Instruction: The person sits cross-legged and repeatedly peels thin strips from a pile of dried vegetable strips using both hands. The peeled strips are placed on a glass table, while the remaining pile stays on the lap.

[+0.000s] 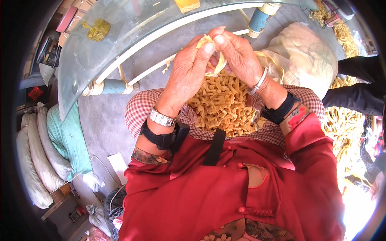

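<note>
Between both hands is a pale yellow strip (219, 67), bent into a loop; its exact material I cannot tell. My left hand (191, 64) pinches the strip's upper end between thumb and fingers, with a folded bit showing above the thumb. Close against it, my right hand (239, 54) has its thumb and fingertips on the strip too. The fingers partly hide where the strip crosses. Below the hands, a heap of small knotted yellow-brown pieces (224, 105) fills the space at my lap, between the checked trouser legs.
A glass tabletop (126, 39) on a white-and-blue frame curves ahead, bearing a yellow-green coil (99, 29). Right of my knees stand a large translucent bag (301, 57) and another person's dark-trousered legs (355, 86). Long yellow strips (343, 135) lie beyond. Full sacks (39, 156) lie at left.
</note>
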### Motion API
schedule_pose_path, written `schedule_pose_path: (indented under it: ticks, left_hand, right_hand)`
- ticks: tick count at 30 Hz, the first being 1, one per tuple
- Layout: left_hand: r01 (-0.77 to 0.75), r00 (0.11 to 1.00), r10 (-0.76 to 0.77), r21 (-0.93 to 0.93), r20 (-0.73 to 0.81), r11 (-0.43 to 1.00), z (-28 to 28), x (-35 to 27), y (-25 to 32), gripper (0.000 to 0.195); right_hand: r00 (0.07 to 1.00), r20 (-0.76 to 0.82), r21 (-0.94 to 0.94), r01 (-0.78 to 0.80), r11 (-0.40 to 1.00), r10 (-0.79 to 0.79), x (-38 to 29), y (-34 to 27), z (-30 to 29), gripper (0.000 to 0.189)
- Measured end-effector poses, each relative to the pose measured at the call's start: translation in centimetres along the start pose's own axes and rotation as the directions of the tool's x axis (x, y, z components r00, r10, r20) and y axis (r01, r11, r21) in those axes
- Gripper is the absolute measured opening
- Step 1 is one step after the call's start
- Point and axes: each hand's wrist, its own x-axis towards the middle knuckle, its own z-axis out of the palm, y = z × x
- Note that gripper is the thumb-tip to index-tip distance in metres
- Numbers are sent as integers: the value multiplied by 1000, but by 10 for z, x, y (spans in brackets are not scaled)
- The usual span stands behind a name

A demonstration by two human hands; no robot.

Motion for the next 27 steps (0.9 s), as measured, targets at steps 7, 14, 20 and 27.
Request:
schedule_pose_path:
  ticks: [7, 14, 20, 27]
  left_hand:
    - [121, 980, 9, -628, 199, 769, -1, 1, -1, 54]
    - [92, 994, -9, -812, 107, 576, -20, 5, -6, 50]
    - [20, 1000, -19, -692, 8, 722, -22, 8, -3, 54]
    - [124, 979, -164, -279, -125, 952, -15, 2, 2, 46]
  right_hand:
    - [989, -150, -77, -11, 997, -1, 0, 11, -10, 53]
    - [933, -345, -193, -179, 965, 104, 4, 17, -54, 55]
    - [911, 251, -43, -327, 944, 327, -3, 15, -39, 39]
    - [938, 242, -85, -233, 969, 247, 0, 10, -22, 28]
